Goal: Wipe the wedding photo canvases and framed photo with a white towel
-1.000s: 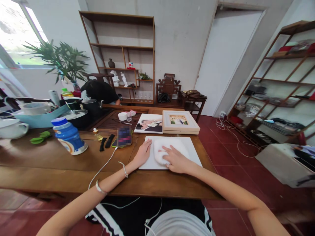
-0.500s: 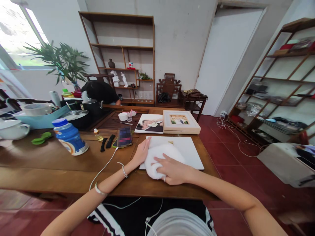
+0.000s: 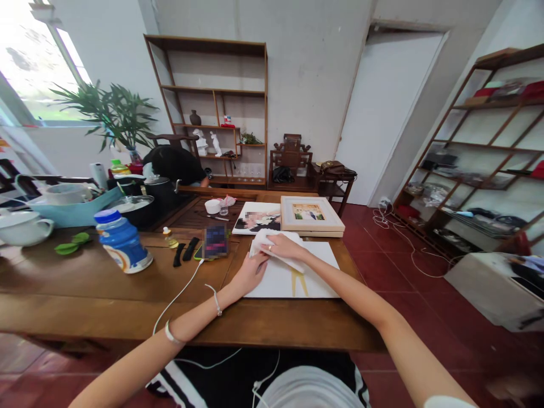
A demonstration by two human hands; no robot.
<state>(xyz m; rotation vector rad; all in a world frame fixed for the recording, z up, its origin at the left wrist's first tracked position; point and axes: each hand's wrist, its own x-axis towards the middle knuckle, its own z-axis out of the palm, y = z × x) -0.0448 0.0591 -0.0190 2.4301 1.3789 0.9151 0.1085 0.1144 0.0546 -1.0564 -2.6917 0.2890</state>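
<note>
A white board [image 3: 321,263] lies on the wooden table in front of me, with yellowish leg-like strips [image 3: 299,283] showing on its lower part. Over its upper left area, my right hand [image 3: 284,248] grips a bunched white cloth [image 3: 272,235], fingers curved over the top of it. My left hand [image 3: 251,276] rests at the board's left edge, fingers stretched out and close against the cloth; their tips are partly hidden. The rest of the board's upper part is covered by the cloth and my right hand.
Behind the board are a framed photo [image 3: 312,214] and a photo print [image 3: 256,217]. To the left are a phone [image 3: 216,242] on a white cable, black straps [image 3: 184,252], a small oil bottle [image 3: 170,239] and a blue bottle [image 3: 123,243]. A person [image 3: 176,164] bends low beyond the table.
My right hand has carried the cloth away from me to the board's far left part, uncovering the yellowish strips. My left hand has slid slightly nearer to me along the edge.
</note>
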